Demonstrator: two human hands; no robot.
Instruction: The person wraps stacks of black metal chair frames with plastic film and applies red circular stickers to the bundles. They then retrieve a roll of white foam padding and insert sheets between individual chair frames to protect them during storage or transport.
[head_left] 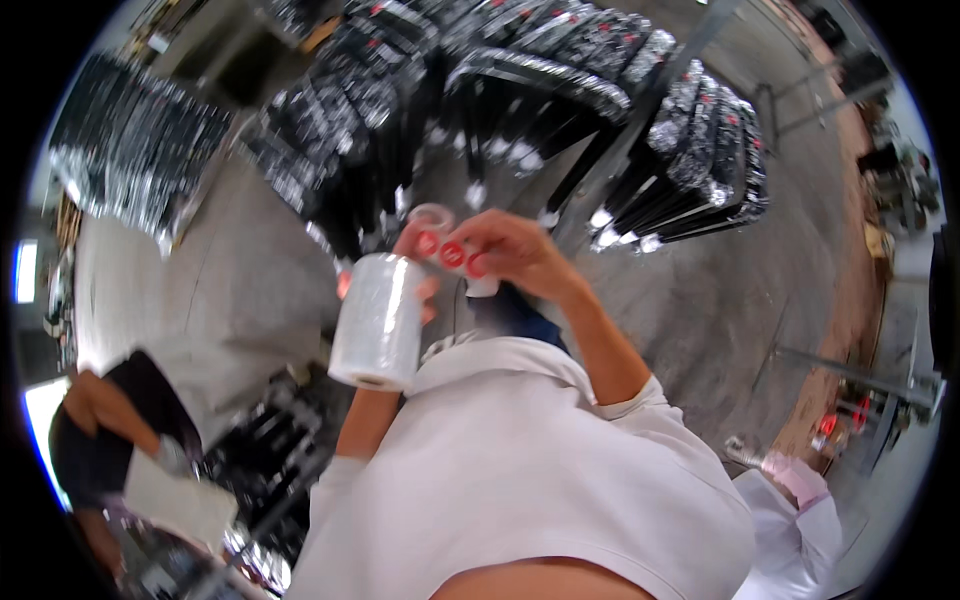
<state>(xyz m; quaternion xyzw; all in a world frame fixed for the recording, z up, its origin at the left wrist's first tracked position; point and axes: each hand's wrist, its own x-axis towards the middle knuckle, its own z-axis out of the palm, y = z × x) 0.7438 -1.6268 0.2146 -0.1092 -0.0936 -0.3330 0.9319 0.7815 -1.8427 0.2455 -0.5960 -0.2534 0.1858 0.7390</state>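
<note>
My left hand (409,240), mostly hidden, is closed around a white, shiny roll of stretch film (378,318). Just above that roll, at my left fingertips, is a small clear roll (432,214), like a roll of tape. A pale strip with round red stickers (452,254) stretches between my two hands. Its right end is pinched in the fingers of my right hand (515,252). The strip's pale end hangs below those fingers.
Film-wrapped black frames (560,75) stand in rows ahead, beside a metal post (655,95). Another wrapped stack (135,150) is at far left. One person (120,420) bends over dark wrapped items at lower left; another, pink-gloved (795,478), is at lower right.
</note>
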